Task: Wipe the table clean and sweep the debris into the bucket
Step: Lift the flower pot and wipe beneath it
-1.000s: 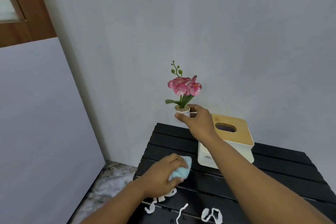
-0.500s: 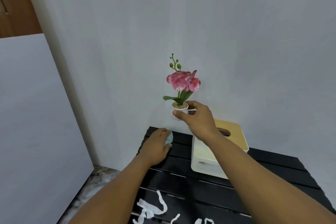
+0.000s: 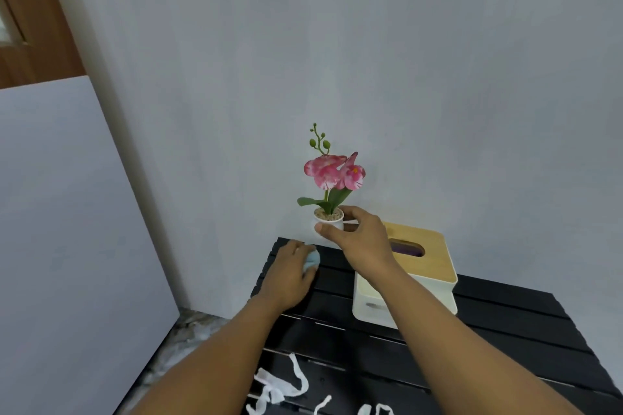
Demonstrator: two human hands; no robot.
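My left hand (image 3: 290,274) presses a light blue cloth (image 3: 312,261) onto the far left corner of the black slatted table (image 3: 505,323). My right hand (image 3: 360,239) grips a small white pot with a pink orchid (image 3: 332,185), held lifted just above that corner. White paper scraps (image 3: 281,387) lie on the near part of the table, between my forearms. No bucket is in view.
A white tissue box with a wooden lid (image 3: 421,266) stands on the table to the right of my right hand, close to the grey wall. A white panel (image 3: 67,246) leans at the left. Marbled floor (image 3: 188,333) shows beside the table.
My left hand has slid the cloth from the near left part of the table up to the far left corner. The lifted flower pot has stayed nearly in place.
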